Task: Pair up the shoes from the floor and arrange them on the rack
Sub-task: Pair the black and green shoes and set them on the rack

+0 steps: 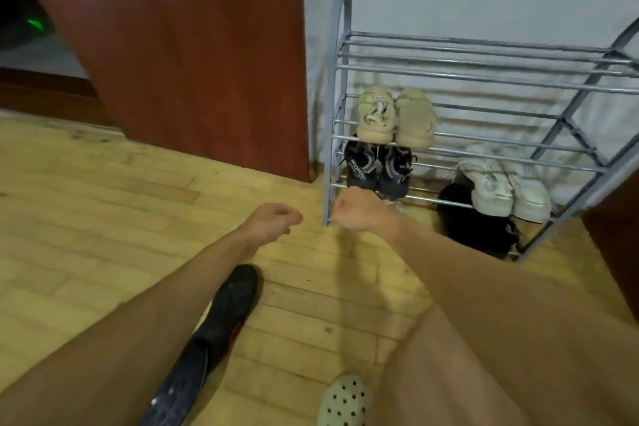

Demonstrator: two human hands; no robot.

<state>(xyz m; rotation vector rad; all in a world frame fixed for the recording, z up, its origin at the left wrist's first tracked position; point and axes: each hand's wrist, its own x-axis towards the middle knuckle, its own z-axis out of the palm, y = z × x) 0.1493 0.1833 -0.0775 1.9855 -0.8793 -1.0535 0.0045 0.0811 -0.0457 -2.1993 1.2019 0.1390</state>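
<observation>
Shoes are seen partly sorted on a grey metal rack [484,55] that stands against a pale wall beside a reddish wooden panel [193,55]. On the middle shelf, a beige pair [396,117] is set side by side at the left end. Directly below, a dark pair [378,169] is placed on the lower shelf, with a white pair [505,188] further right on that shelf. A black item [473,221] is seen under the rack, too dark to identify. Both bare arms are stretched toward the rack. The left hand [273,223] is loosely curled and holds nothing. The right hand [359,209] is closed at the lower rail; whether anything is gripped cannot be told. A dark shoe [221,318] and a perforated white clog [344,401] are left on the wooden floor [86,218].
</observation>
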